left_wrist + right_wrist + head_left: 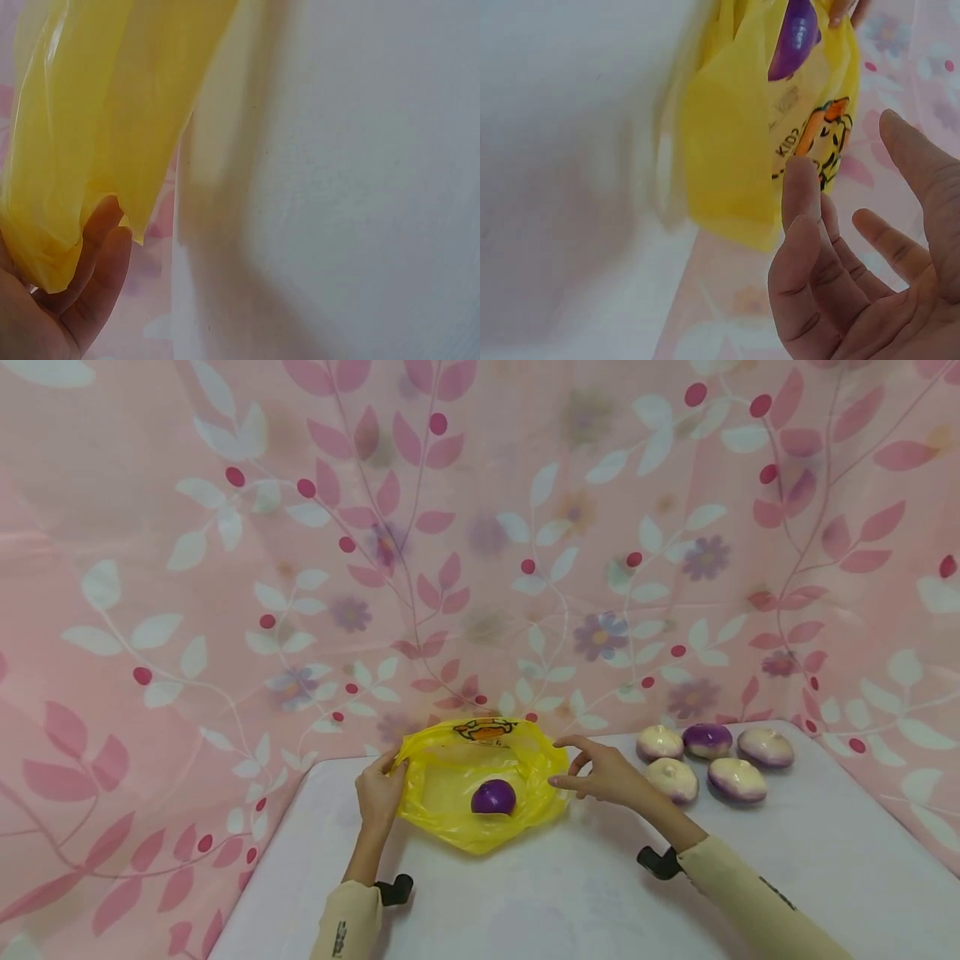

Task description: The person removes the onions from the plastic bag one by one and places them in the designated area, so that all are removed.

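A yellow plastic bag (450, 831) lies spread at its mouth on the white table, with a cartoon print on its back side. Inside it rests a smooth, shiny purple turnip (493, 797), also partly visible in the right wrist view. My left hand (380, 793) grips the bag's left edge, and the left wrist view shows fingers curled against the yellow film (97, 112). Beside the bag's right edge is my right hand (603, 774), thumb and fingers apart with nothing between them. Whether a fingertip touches the bag there I cannot tell.
Several white-and-purple turnips (737, 780) sit in a cluster at the back right of the table (570, 902), just beyond my right hand. A pink floral cloth (480, 568) hangs behind the table's far edge. Each wrist carries a black camera mount (658, 862).
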{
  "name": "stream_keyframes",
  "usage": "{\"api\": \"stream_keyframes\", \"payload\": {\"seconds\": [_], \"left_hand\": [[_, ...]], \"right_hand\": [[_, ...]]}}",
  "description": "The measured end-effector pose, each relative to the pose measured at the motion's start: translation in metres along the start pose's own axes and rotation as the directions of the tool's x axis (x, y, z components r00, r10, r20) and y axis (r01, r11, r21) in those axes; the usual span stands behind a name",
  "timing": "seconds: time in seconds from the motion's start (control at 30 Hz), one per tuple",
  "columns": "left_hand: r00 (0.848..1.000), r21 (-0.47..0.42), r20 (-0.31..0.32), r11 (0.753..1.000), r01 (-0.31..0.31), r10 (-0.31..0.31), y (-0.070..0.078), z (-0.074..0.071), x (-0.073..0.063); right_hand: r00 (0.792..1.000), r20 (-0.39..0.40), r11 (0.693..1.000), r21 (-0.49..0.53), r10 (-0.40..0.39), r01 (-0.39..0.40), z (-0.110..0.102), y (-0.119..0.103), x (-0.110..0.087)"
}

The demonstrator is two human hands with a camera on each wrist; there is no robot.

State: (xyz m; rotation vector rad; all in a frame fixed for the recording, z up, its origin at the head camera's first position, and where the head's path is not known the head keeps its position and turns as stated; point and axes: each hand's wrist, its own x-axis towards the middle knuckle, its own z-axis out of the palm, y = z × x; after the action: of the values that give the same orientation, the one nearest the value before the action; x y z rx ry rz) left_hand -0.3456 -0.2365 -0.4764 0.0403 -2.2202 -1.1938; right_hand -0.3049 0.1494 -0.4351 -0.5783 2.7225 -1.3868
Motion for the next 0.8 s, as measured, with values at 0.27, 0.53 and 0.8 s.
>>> {"api": "stream_keyframes", "payload": {"seconds": [0.27,0.53,0.8], "left_hand": [[1.0,-0.004,0.006,1.0,0.001,-0.001,0.0,0.0,0.0],[1.0,-0.003,0.008,1.0,-0.005,0.005,-0.004,0.0,0.0],[1.0,-0.003,0.018,1.0,-0.004,0.004,-0.005,0.0,-0.002]], "right_hand": [[0.997,0.01,0.996,-0.026,0.082,-0.081,0.028,-0.016,0.014],[0.992,0.014,0.992,-0.022,0.123,-0.123,0.044,-0.029,0.022],[0.988,0.024,0.988,-0.038,0.154,-0.153,0.057,-0.036,0.028]]}}
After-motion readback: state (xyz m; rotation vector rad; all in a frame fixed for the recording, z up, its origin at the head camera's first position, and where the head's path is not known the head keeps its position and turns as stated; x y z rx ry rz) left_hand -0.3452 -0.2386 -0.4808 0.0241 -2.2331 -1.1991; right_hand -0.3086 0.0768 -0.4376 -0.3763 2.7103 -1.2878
